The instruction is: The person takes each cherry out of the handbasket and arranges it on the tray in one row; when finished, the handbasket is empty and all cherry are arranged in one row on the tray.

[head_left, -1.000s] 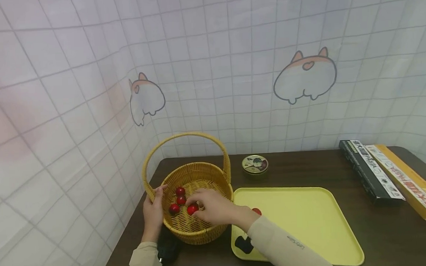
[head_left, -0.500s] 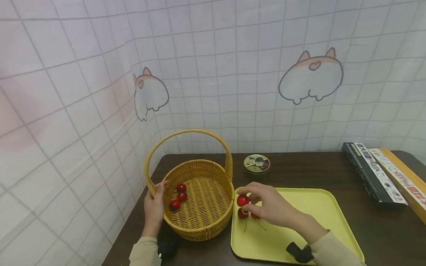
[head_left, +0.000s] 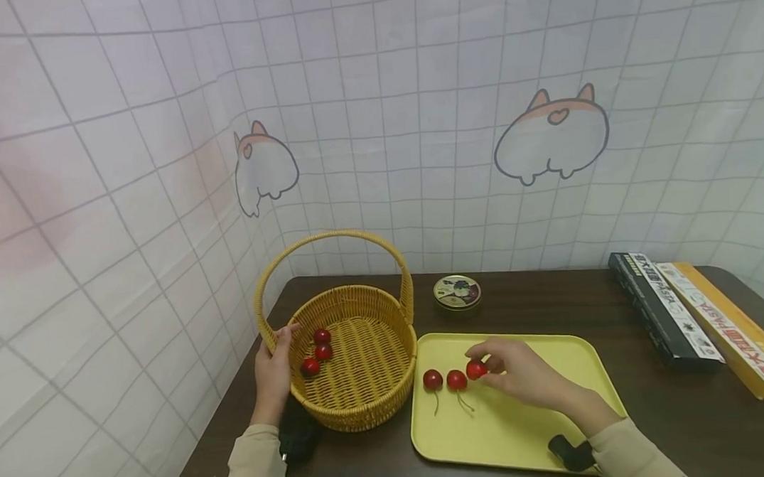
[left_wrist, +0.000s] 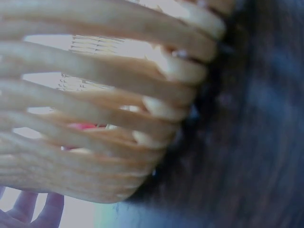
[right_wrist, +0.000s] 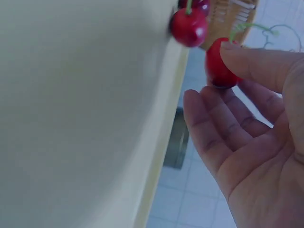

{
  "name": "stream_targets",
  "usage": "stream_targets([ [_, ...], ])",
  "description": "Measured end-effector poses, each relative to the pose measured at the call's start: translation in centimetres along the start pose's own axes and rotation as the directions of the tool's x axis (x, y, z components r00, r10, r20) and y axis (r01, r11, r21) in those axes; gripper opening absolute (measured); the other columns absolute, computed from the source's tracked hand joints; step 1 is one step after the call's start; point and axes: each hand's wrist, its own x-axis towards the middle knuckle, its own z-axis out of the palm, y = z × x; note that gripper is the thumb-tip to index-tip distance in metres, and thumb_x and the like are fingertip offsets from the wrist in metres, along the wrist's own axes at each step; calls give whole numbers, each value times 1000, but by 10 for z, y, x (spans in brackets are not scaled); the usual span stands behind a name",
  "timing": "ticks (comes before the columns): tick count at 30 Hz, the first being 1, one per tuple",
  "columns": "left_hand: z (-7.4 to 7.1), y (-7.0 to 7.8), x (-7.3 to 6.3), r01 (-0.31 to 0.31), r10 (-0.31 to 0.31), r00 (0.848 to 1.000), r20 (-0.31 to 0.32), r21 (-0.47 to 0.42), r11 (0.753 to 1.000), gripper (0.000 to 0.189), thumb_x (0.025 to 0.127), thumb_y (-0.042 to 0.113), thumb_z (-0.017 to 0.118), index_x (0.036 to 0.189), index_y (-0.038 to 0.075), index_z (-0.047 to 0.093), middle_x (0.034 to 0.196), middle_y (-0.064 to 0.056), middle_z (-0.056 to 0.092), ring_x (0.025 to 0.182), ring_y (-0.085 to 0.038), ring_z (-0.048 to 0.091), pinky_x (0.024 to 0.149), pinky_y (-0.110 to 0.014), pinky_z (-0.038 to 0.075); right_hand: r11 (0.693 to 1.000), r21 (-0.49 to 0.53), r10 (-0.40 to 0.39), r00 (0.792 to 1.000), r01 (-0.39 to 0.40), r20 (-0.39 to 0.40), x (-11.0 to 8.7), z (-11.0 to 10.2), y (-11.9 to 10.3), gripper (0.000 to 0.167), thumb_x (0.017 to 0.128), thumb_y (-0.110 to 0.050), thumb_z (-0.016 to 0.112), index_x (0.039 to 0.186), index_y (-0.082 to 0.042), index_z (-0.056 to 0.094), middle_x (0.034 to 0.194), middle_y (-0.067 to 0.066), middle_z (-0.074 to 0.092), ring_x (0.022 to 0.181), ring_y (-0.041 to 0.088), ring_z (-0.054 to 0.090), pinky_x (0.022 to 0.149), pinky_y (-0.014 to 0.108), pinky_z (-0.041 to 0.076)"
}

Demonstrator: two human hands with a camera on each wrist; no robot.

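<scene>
My right hand (head_left: 522, 371) pinches a red cherry (head_left: 476, 369) between thumb and fingers above the yellow tray (head_left: 525, 431). In the right wrist view that cherry (right_wrist: 219, 64) shows a green stem, with the thumb across its side. Two more cherries with stems, a darker one (head_left: 432, 379) and a brighter one (head_left: 456, 380), lie on the tray just left of the hand. My left hand (head_left: 274, 375) grips the rim of the woven basket (head_left: 364, 417) near the foot of its handle. Inside the basket, three cherries (head_left: 323, 351) sit along the left side.
A round tin (head_left: 457, 292) stands behind the tray. Two long pasta boxes, one black (head_left: 667, 311) and one orange (head_left: 732, 330), lie at the right. A dark object (head_left: 297, 434) sits by the left wrist. The tiled-pattern curtain (head_left: 377, 125) closes off the back.
My right hand has moved out of the basket with a cherry and over to the right across the tray, past the two cherries there. My left hand has stayed on the basket.
</scene>
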Motion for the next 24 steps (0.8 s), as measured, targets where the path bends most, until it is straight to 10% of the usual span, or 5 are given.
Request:
stream_targets([
  [24, 0, 2, 1, 15, -15, 1000, 9, 0, 1000, 54, 102, 47, 43, 129, 2, 57, 139, -19, 51, 132, -31, 42, 111, -50, 29, 993, 12, 115, 990, -116, 82, -4, 3, 21, 39, 80, -5, 77, 117, -5, 64, 109, 6, 68, 84, 13, 64, 68, 24, 51],
])
